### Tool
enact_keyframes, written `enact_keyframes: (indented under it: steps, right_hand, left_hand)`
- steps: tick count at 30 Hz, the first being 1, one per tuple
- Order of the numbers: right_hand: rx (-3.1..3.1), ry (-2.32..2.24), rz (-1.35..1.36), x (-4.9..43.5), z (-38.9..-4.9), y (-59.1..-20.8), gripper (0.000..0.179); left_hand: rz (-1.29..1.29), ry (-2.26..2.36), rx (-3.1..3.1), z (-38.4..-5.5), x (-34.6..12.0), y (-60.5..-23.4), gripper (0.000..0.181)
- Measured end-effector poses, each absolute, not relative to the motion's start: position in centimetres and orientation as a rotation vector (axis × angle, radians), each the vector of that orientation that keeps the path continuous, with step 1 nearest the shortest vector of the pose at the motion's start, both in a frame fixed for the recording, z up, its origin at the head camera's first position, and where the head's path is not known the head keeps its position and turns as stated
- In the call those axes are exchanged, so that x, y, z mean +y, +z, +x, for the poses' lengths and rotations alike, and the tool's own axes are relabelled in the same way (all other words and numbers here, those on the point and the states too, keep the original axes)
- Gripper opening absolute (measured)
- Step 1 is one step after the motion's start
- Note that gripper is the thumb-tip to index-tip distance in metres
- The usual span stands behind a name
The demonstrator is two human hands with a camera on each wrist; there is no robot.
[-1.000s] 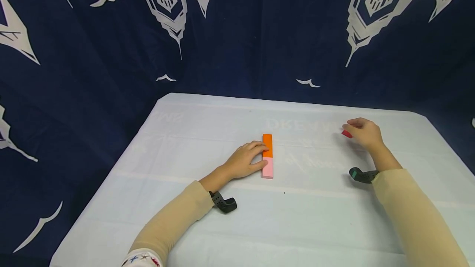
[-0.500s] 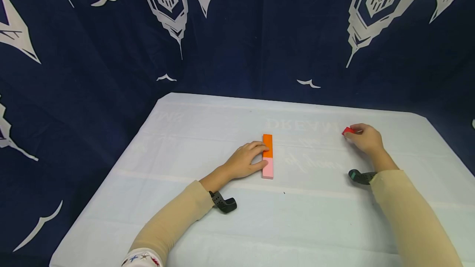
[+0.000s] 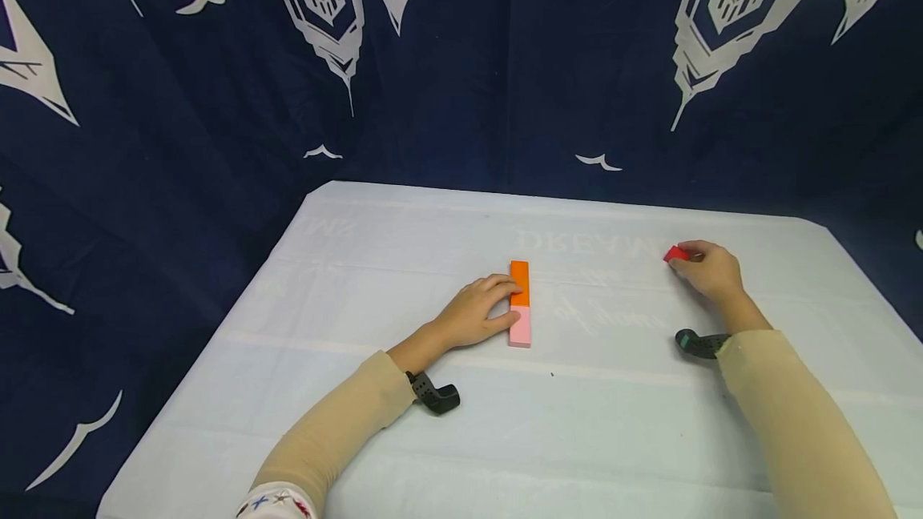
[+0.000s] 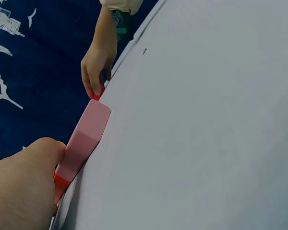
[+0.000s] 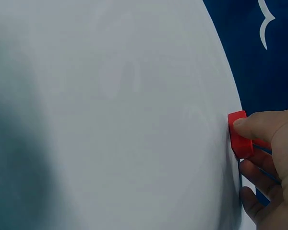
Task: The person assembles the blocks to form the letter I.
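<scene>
An orange block (image 3: 520, 283) and a pink block (image 3: 520, 328) lie end to end on the white table, the orange one farther away. My left hand (image 3: 472, 312) rests against their left side, with fingertips on the orange block and the thumb on the pink one. The left wrist view shows the thumb touching the pink block (image 4: 85, 139); the other fingers are mostly hidden there. Over at the table's right rear, my right hand (image 3: 714, 269) pinches a small red block (image 3: 675, 254) between thumb and fingers. In the right wrist view the red block (image 5: 240, 135) appears under the thumb.
A white cloth with faint lettering covers the table (image 3: 613, 431). Behind it hangs a dark blue curtain (image 3: 461, 86) with white building and bird prints. Each wrist wears a black camera mount, the left one (image 3: 438, 399) close above the cloth.
A second ago the red block was mostly covered by my right fingers; the hand has since come slightly nearer and shows more of the block. My left hand and its two blocks have stayed still.
</scene>
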State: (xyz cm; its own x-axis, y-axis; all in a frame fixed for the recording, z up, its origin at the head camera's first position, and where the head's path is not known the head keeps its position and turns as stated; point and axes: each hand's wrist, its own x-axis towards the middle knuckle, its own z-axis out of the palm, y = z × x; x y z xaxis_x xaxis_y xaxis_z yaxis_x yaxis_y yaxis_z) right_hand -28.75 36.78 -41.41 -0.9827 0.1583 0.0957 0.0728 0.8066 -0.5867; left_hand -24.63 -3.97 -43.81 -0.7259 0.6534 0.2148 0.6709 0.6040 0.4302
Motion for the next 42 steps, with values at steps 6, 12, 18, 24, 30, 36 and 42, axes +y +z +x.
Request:
enact_keyframes:
  steps: [6,12,18,24,30,36,42]
  right_hand:
    - [-2.820,1.010,-0.190,35.8,-28.8,-41.1,0.046]
    - [-2.813,1.039,-0.177,34.3,-29.4,-40.5,0.046]
    - [-2.800,1.089,-0.134,32.8,-30.0,-40.3,0.047]
    - [-2.780,1.147,-0.101,31.0,-30.3,-40.1,0.046]
    - [-2.776,1.168,-0.023,29.3,-30.9,-40.0,0.044]
    - [-2.782,1.209,0.013,27.5,-31.5,-39.9,0.043]
    - [-2.793,1.217,0.072,25.9,-32.1,-40.0,0.042]
  left_hand:
    - [-1.140,-0.767,-2.787,-24.7,-4.0,-44.0,0.047]
    - [-1.132,-0.778,-2.790,-24.7,-4.1,-44.1,0.047]
    - [-1.125,-0.768,-2.792,-24.7,-4.1,-44.0,0.047]
    - [-1.129,-0.768,-2.793,-24.7,-4.0,-44.0,0.048]
    - [-1.132,-0.764,-2.793,-24.5,-4.0,-43.9,0.047]
    - [-1.140,-0.763,-2.795,-24.5,-4.0,-43.8,0.047]
    - [-1.142,-0.761,-2.796,-24.5,-4.0,-43.8,0.048]
